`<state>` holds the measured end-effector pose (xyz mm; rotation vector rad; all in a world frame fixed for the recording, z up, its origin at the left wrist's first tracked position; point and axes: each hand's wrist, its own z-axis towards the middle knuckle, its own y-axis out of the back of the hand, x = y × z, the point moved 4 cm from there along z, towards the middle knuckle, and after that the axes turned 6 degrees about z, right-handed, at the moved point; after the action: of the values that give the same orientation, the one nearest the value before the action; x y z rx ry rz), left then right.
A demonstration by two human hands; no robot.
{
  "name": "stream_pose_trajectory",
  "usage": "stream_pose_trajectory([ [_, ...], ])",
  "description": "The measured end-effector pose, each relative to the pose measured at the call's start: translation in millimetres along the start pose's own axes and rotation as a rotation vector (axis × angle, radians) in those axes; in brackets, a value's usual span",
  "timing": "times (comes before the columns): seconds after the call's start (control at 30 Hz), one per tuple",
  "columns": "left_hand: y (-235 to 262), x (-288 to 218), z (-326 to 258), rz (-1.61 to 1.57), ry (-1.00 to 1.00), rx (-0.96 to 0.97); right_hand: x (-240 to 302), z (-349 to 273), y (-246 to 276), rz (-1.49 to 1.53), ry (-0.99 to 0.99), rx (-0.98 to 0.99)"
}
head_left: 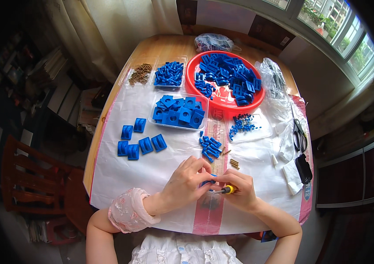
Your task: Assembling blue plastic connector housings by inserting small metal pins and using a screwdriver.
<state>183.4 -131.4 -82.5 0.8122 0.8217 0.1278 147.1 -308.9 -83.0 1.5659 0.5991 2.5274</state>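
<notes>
In the near middle my two hands meet over the covered table. My left hand (186, 179) is closed on a small blue plastic part (209, 181), mostly hidden by the fingers. My right hand (241, 188) is closed around a screwdriver with a yellow and black handle (228, 189), its thin metal shaft pointing left. The right fingertips also reach the blue part. Just beyond them lie a heap of small blue plastic pieces (210, 146) and several brass-coloured pins (235, 164).
Several blue curved pieces (145, 145) lie at left. Behind stand clear trays of blue square plates (173, 118), blue pieces (169, 73) and brass pins (140, 74). A red basin (191, 90) holds blue parts. Tiny bits (243, 125), scissors (300, 135) and a black case (304, 169) are at right.
</notes>
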Motion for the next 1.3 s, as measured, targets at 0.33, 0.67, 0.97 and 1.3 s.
stream_pose_trajectory([
  [0.33, -9.5, 7.8, -1.6, -0.766, 0.345, 0.177, 12.2, -1.0, 17.7, -0.067, 0.085, -0.111],
  [0.67, -40.9, 15.5, -18.2, -1.598, 0.619, 0.557, 26.5, -0.2, 19.9, -0.072, 0.221, -0.014],
  [0.97, -43.9, 12.1, -26.7, -1.762, 0.697, 0.536, 26.3, -1.6, 24.1, -0.069, 0.251, 0.078],
  [1.3, -40.3, 13.7, -23.6, -1.819, 0.798, 0.436, 26.9, -9.4, 2.8, -0.318, 0.497, 0.190],
])
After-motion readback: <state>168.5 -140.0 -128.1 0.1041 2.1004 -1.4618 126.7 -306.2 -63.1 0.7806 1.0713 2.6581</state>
